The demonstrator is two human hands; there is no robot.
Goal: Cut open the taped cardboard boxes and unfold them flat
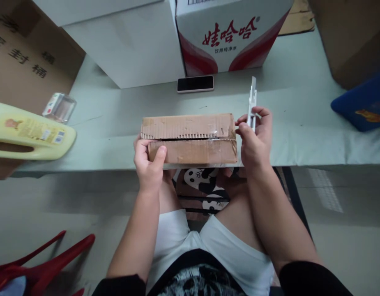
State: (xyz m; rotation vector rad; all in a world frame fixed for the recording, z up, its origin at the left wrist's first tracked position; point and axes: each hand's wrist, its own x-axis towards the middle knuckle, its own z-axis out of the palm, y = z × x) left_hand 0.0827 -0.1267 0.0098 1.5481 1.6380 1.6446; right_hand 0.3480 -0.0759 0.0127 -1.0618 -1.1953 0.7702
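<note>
A small brown cardboard box sits at the front edge of the table, a dark slit running along the seam between its two flaps. Clear tape shows near the seam's right end. My left hand grips the box's left end, thumb on the near face. In my right hand is a white utility knife, its blade pointing up and away from me. The fingertips of that hand are close to the box's right end; whether they touch it I cannot tell.
Behind the box lies a phone, before a white carton and a red-and-white water carton. At left are a yellow jug, a clear small box and a large cardboard box. A blue container stands right.
</note>
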